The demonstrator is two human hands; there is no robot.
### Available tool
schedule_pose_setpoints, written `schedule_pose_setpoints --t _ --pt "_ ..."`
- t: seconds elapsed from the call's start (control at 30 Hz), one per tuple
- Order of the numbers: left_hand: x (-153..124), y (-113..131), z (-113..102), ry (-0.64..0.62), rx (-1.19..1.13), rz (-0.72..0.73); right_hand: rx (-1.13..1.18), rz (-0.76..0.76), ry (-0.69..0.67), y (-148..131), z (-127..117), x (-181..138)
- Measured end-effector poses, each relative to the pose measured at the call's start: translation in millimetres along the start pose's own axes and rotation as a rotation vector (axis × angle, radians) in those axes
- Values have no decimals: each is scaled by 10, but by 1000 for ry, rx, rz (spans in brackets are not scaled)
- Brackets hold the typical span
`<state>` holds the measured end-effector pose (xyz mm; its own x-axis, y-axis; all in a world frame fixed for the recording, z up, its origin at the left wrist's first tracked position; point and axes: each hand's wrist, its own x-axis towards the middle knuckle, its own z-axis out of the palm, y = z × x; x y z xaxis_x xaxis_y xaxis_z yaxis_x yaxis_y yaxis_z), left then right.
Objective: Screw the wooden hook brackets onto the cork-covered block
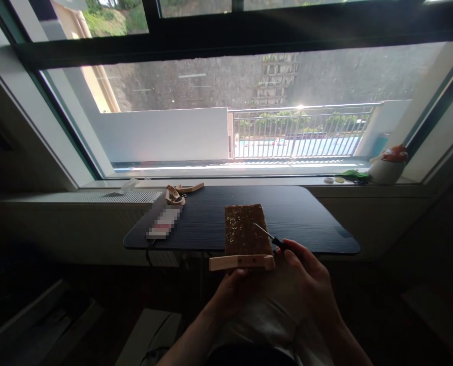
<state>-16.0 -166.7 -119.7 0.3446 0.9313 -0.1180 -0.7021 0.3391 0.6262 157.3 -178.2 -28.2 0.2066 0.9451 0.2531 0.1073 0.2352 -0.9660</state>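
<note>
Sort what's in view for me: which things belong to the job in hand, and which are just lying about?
In the job:
Screwdriver in the right hand
Brown board held by the left hand
Wooden strip along the board's near edge
Wooden pieces on the table, probably: they resemble the strip

Apparently just lying about:
Blurred-out item on the table
White container on the windowsill
</note>
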Motion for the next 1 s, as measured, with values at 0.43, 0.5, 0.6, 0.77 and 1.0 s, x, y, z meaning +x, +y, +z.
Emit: schedule_pose_setpoints --t 0.43,0.5,0.6,0.77,1.0 --pt "854 1168 384 202 164 502 -426 -535 -112 -519 96 429" --pt "988 1169 335 219 236 481 -472 -512 -99 -450 188 559" --pt "1063 1114 275 261 284 502 -546 -485 -95 -349 273 649" --pt "1025 1066 289 276 365 518 -526 -472 -152 -213 350 596" --pt "1007 1051 320 167 399 548 -481 -464 -155 -134 471 491"
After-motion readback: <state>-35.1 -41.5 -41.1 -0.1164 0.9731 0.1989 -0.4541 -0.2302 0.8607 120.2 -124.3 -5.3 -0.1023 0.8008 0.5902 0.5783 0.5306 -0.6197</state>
